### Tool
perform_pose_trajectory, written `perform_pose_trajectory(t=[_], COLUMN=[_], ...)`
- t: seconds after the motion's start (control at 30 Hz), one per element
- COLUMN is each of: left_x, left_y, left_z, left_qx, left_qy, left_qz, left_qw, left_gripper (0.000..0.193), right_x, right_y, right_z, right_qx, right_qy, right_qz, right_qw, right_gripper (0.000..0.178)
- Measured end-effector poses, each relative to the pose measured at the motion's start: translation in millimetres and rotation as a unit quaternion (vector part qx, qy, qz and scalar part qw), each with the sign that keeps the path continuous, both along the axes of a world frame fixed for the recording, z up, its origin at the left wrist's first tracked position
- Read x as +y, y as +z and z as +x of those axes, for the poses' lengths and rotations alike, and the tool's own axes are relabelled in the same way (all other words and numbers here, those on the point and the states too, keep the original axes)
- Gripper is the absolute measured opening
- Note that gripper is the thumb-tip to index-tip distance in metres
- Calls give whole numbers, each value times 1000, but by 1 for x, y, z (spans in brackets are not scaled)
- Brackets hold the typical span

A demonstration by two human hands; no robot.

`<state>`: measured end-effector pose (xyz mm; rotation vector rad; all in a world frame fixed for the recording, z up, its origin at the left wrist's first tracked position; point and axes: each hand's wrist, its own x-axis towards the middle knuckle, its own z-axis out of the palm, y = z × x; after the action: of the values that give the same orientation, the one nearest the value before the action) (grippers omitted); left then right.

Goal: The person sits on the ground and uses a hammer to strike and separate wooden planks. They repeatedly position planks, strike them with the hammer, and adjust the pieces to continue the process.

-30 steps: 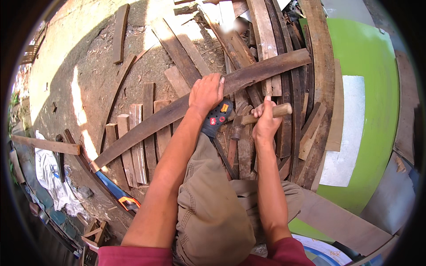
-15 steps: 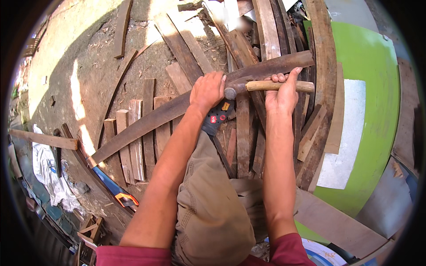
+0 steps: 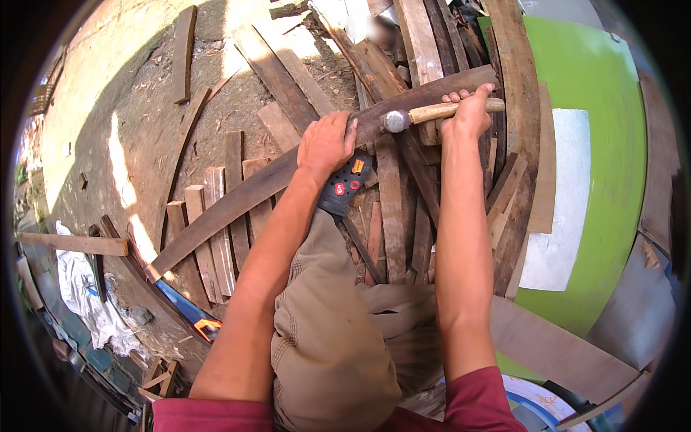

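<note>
Where left hand [image 3: 325, 146] rests: fingers curled, gripping plank [image 3: 248, 194].
Right hand [image 3: 465, 124]: closed round hammer [image 3: 435, 112].
Hammer: over plank, earlier beside clog [image 3: 345, 186].

Long dark-brown plank [image 3: 266, 181] — slanting, right end farther off; hammer [image 3: 432, 112] — wooden handle, metal head leftward, over plank.

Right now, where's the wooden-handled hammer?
In the head view, right of centre: the wooden-handled hammer is in the right hand, seen partly against the long dark wooden plank.
</note>
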<state>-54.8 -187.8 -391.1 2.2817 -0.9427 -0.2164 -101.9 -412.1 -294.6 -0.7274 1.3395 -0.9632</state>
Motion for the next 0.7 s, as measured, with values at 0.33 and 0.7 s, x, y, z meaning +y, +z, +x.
perform_pose_trajectory(t=[0.33, 0.7], left_x=[-6, -6], left_y=[6, 4], left_z=[-3, -3], left_qx=[-24, -39], left_qy=[-10, -11], left_qz=[49, 42], left_qw=[998, 998], left_gripper=[31, 30], right_x=[-55, 40], right_y=[-82, -54], right_z=[-54, -79], right_qx=[-83, -134], right_qy=[-60, 3], right_qz=[181, 272], right_qw=[978, 953], right_gripper=[44, 45])
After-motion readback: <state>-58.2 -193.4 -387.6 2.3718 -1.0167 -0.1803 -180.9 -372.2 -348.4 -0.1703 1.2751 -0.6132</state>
